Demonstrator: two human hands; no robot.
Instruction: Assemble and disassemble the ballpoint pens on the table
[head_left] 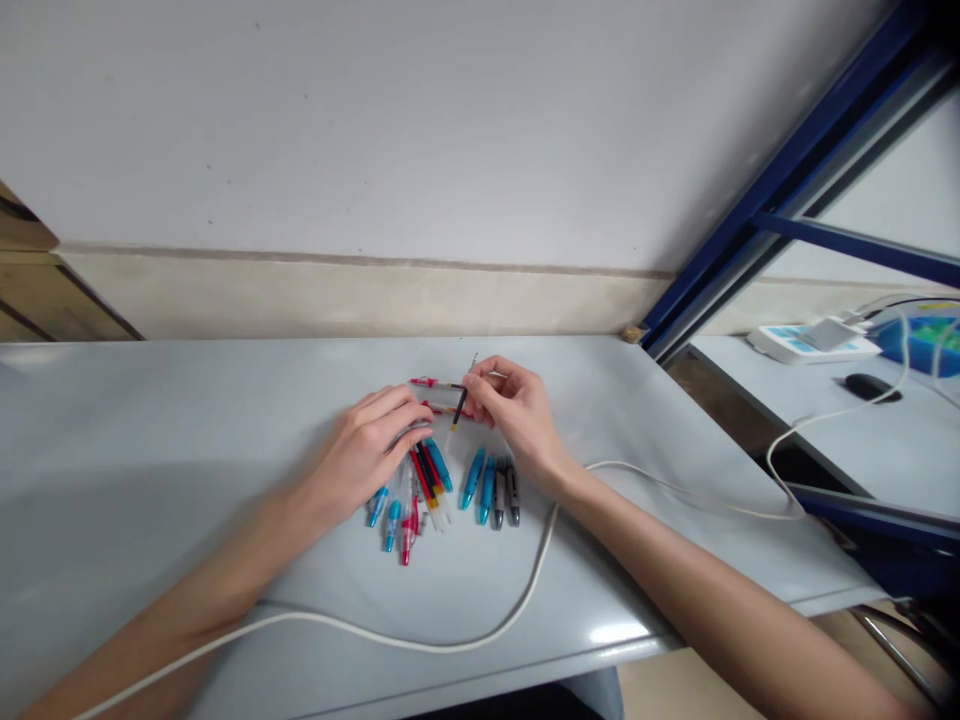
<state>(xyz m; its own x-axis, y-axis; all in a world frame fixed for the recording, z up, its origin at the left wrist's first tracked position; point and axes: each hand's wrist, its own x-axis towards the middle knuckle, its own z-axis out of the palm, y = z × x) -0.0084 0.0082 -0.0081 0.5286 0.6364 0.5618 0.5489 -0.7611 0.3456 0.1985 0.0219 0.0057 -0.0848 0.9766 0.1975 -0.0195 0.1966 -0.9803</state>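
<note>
My right hand [514, 410] pinches a pen refill [459, 410] between thumb and fingertips. The refill has black ink, stands tilted with its metal tip up, and shows yellow near its lower end. Across from it, my left hand [375, 432] is closed, fingers curled around a slim grey piece that I cannot make out well. Beyond the fingertips lie red-and-clear pen parts [425, 382], partly hidden. Red and black refills [426, 475] lie in a bunch just below my left fingers, beside a blue pen barrel [440, 466].
Below the left hand are blue pen parts [392, 525] and red pen parts [408, 530]. Blue barrels [487, 490] and grey barrels [513, 495] lie in a row near my right wrist. A white cable [420, 648] crosses the grey table [150, 420]. A blue frame [705, 210] stands at right.
</note>
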